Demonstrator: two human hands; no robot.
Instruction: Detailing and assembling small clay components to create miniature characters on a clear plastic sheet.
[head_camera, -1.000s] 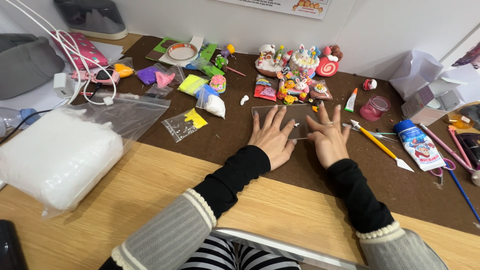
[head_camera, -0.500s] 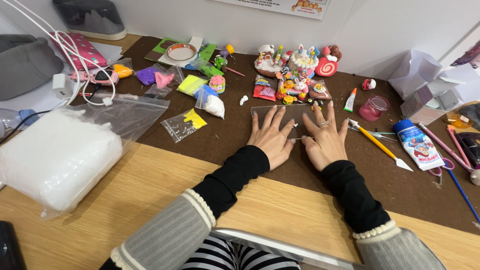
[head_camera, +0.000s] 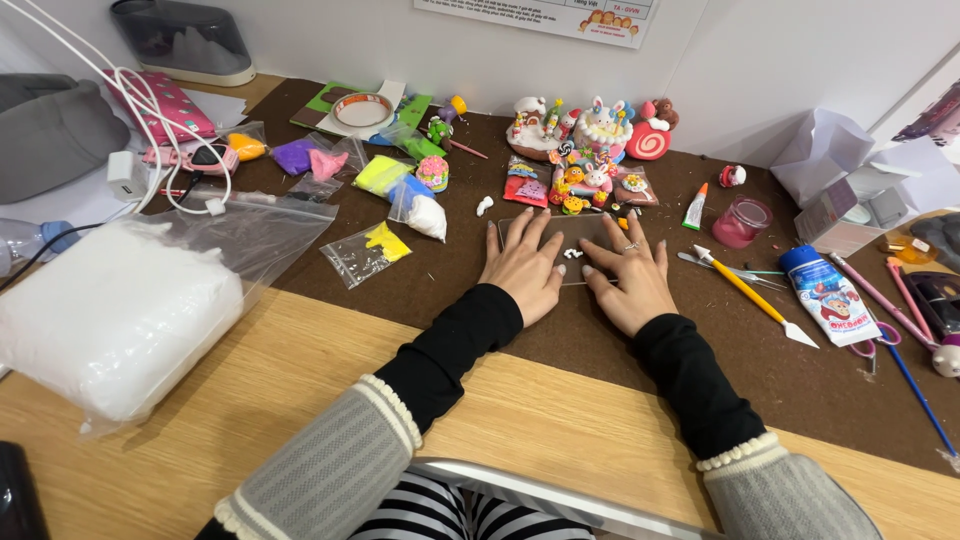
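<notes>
clear plastic sheet (head_camera: 585, 232) | left hand (head_camera: 523, 268), right hand (head_camera: 632, 283) flat on it

Both hands lie flat on the clear sheet (head_camera: 560, 248), left hand (head_camera: 523, 268) and right hand (head_camera: 628, 283) side by side, narrow gap between them. Behind the fingertips, the clay figurine cluster (head_camera: 585, 150) blocks straight-ahead reach. Left of left hand: small bags of coloured clay (head_camera: 395, 195) crowd the brown mat (head_camera: 420, 300); big bag of white stuffing (head_camera: 110, 310) fills the far left. Right of right hand: yellow-handled tool (head_camera: 750, 295), glue tube (head_camera: 828, 298), pink jar (head_camera: 742, 220) stand close. Open room: mat strip and wooden table (head_camera: 300, 400) near the person, on both sides of the forearms.
</notes>
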